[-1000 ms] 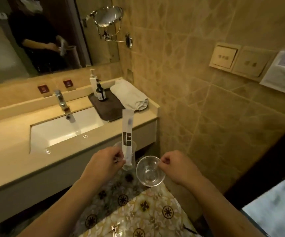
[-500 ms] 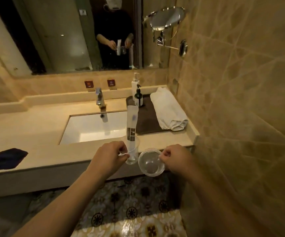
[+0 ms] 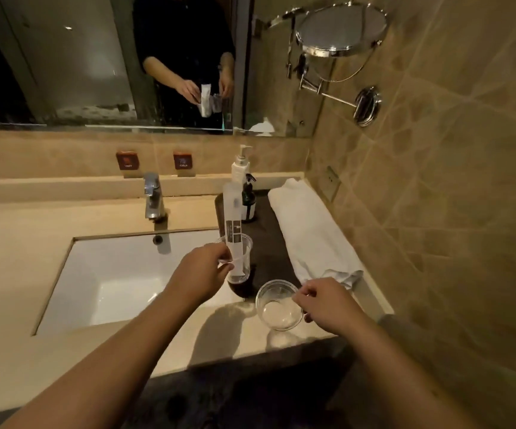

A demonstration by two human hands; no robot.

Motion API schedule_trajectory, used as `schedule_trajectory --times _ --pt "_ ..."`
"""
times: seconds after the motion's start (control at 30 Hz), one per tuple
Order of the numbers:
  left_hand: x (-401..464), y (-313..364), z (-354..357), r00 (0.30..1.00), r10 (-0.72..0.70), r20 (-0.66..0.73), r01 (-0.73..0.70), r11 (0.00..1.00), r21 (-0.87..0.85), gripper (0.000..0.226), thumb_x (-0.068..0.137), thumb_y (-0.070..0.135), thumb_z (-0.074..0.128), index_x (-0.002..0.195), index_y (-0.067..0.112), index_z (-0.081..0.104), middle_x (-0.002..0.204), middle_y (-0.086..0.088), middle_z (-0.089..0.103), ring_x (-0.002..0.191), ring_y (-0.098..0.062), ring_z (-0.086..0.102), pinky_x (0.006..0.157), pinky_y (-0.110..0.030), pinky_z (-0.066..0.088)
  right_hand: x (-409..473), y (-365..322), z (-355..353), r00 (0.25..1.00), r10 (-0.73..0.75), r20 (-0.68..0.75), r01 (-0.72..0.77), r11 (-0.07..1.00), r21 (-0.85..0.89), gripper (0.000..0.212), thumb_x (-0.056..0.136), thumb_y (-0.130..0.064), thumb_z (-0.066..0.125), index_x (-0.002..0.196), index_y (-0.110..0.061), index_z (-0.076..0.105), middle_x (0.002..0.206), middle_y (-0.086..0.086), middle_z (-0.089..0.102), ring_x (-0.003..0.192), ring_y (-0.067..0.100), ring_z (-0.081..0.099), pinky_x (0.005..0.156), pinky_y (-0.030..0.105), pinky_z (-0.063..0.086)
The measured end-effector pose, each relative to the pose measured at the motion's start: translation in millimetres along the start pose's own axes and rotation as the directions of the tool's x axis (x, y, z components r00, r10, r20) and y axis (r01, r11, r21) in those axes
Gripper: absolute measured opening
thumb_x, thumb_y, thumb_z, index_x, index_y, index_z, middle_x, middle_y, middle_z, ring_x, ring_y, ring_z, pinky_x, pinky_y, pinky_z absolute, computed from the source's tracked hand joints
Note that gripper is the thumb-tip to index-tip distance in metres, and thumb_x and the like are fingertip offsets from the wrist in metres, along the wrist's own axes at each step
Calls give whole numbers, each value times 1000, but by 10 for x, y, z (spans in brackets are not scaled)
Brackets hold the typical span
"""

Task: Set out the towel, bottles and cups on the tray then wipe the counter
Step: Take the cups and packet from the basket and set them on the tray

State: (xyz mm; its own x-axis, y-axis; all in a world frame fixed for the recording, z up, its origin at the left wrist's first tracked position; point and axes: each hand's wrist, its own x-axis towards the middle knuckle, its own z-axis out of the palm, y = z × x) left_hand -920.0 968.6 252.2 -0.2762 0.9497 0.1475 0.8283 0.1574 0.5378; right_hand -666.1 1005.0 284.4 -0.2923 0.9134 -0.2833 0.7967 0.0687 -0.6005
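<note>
Clear plastic was what I had in both hands: my left hand (image 3: pixel 202 274) pinched the rim of an upright cup (image 3: pixel 238 258) with a long white sachet (image 3: pixel 232 221) standing in it, held over the near end of the dark tray (image 3: pixel 269 243), and my right hand (image 3: pixel 327 305) gripped a second, empty cup (image 3: pixel 278 305) by its rim, tilted toward me above the near edge of the bench (image 3: pixel 126 351). On the tray the rolled white towel (image 3: pixel 309 233) already lay along the right side, and the tall white pump bottle (image 3: pixel 240 171) and small dark bottle (image 3: pixel 248 201) stood at the far end, close together. I judged the towel and bottles done, with both cups not yet set down. Wiping the bench looked not yet started; I saw no cloth within reach, and the sink (image 3: pixel 120 274) sat to the left.
</note>
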Motion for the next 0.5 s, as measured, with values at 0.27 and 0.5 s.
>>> schedule_trajectory --times 0.27,0.5 --pt "1225 -381 396 990 66 123 -67 998 4 22 82 35 78 102 32 70 104 10 72 88 -12 66 79 -30 56 939 -260 140 988 151 -34 -147 984 97 23 92 -23 66 73 -13 74 59 2 71 59 19 70 62 32 55" --pt "1697 -483 769 978 94 189 -95 995 -3 16 80 35 80 91 31 70 97 6 73 84 -15 68 76 -33 57 1488 -234 317 976 216 30 -218 969 112 23 94 -28 66 76 -16 75 63 3 73 64 18 72 76 41 59"
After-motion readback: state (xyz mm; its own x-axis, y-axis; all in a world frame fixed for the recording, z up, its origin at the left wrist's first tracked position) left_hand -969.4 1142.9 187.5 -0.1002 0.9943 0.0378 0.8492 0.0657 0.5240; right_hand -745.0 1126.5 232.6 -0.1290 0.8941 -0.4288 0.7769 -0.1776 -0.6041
